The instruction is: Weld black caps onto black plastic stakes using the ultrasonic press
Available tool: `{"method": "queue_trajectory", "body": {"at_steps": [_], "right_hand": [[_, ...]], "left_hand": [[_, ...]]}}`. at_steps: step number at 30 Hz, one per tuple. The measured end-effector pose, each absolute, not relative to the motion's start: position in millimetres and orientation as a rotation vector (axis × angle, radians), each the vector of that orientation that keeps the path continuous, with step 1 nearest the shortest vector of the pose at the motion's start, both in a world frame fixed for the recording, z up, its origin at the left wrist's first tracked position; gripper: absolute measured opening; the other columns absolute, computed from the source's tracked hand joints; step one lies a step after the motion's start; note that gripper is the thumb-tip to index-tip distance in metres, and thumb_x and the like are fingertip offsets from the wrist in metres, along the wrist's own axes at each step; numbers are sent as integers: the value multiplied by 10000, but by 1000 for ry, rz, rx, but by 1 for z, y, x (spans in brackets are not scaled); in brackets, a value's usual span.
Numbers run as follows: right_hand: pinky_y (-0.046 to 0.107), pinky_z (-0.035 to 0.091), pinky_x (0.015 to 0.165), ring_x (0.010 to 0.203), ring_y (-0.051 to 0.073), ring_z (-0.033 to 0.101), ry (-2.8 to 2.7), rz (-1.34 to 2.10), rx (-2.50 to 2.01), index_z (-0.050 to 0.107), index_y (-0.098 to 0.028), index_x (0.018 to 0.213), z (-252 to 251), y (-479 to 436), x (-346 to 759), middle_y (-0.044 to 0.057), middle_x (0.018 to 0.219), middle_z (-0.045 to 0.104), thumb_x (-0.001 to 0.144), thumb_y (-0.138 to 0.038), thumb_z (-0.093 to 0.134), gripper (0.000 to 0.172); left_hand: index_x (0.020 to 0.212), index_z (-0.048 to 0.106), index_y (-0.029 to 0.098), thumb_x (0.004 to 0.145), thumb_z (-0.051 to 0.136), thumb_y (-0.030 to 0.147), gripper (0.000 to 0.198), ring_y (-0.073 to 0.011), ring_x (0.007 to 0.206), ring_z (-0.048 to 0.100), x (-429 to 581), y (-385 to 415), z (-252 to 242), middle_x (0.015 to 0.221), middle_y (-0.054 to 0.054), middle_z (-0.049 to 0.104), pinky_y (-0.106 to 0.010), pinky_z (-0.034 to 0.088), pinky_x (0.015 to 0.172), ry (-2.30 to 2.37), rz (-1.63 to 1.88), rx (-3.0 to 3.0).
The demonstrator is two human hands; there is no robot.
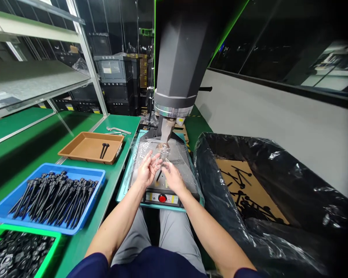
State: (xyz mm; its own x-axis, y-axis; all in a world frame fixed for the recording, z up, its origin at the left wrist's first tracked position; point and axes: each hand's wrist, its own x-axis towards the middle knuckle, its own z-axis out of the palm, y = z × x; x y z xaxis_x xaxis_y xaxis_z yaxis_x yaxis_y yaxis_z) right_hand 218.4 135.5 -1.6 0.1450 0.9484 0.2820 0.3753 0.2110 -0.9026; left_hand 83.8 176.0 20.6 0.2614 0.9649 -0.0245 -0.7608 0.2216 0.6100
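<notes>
My left hand is turned palm up, its fingers curled just below the metal tip of the press. Close beside it, my right hand has its fingers bent inward, fingertips nearly meeting those of the left. Thin pale strands show around the fingertips; what they belong to is too small to make out. Under the hands, a short black rod shows against the grey base plate, which is covered in clear film. A red button sits on the base's front, below my wrists.
On the left bench are a brown tray with two black stems, a blue tray of black stems, and a green bin of black parts. A wrench lies behind. On the right stands a black-lined box holding black stems on cardboard.
</notes>
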Motion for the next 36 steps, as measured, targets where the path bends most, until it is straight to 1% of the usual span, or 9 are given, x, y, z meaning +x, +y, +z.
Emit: {"method": "queue_trajectory", "body": {"at_steps": [3, 5, 9, 13, 19, 23, 26, 31, 36], "right_hand": [[384, 507, 822, 888, 224, 659, -1462, 1090, -1196, 624, -205, 1097, -5, 82, 209, 66, 956, 711, 881, -387, 576, 286], [363, 520, 784, 883, 218, 668, -1425, 1225, -1093, 618, -199, 1114, 0, 59, 207, 70, 952, 715, 889, -409, 591, 308], [335, 526, 764, 842, 199, 667, -1383, 1095, -1057, 636, -210, 1107, 8, 48, 211, 63, 958, 707, 861, -404, 661, 315], [320, 532, 719, 759, 179, 651, -1363, 1032, -1072, 642, -213, 1092, 3, 52, 210, 46, 885, 691, 826, -408, 708, 336], [369, 546, 817, 893, 217, 678, -1164, 1228, -962, 616, -209, 1065, 6, 55, 193, 71, 942, 716, 772, -437, 753, 396], [386, 541, 856, 944, 221, 686, -1148, 1316, -942, 599, -216, 1112, 13, 53, 188, 66, 973, 727, 749, -383, 776, 437], [373, 551, 818, 957, 218, 687, -1150, 1359, -931, 584, -212, 1141, 13, 51, 186, 70, 987, 730, 759, -347, 765, 443], [303, 560, 625, 842, 197, 690, -1126, 1406, -957, 567, -208, 1133, 15, 50, 181, 62, 938, 725, 729, -319, 777, 468], [302, 563, 658, 782, 171, 673, -1146, 1366, -985, 574, -202, 1105, 20, 52, 172, 37, 873, 710, 701, -290, 786, 465]], "left_hand": [[1245, 550, 187, 863, 641, 269, 401, -185, 878, 711, 75, 168, 7, 1128, -107, 704, -259, 564, 696, 527, 1228, 573], [1204, 584, 165, 851, 666, 303, 388, -207, 935, 702, 66, 156, -4, 1160, -131, 690, -293, 564, 758, 589, 1165, 594], [1099, 653, 130, 806, 722, 369, 384, -237, 937, 697, 44, 119, -21, 1130, -170, 700, -371, 543, 849, 732, 916, 678], [1046, 714, 149, 725, 799, 291, 362, -227, 923, 681, 29, 77, -19, 1024, -124, 733, -359, 515, 875, 773, 893, 988], [815, 748, 159, 692, 807, 232, 155, -155, 665, 590, 30, 46, -3, 724, -35, 683, -281, 474, 689, 919, 1034, 1178], [843, 745, 171, 698, 797, 234, 166, -155, 684, 586, 30, 40, -1, 760, -34, 689, -279, 461, 689, 913, 1043, 1139], [822, 736, 172, 702, 791, 235, 146, -146, 668, 572, 27, 37, -2, 741, -23, 680, -269, 454, 673, 904, 1055, 1120], [805, 727, 160, 700, 792, 240, 147, -144, 644, 562, 23, 32, -1, 721, -23, 669, -270, 449, 653, 883, 1045, 1073], [829, 737, 155, 722, 778, 274, 165, -167, 670, 592, 17, 29, -1, 757, -52, 692, -294, 466, 693, 871, 1035, 1062]]}}
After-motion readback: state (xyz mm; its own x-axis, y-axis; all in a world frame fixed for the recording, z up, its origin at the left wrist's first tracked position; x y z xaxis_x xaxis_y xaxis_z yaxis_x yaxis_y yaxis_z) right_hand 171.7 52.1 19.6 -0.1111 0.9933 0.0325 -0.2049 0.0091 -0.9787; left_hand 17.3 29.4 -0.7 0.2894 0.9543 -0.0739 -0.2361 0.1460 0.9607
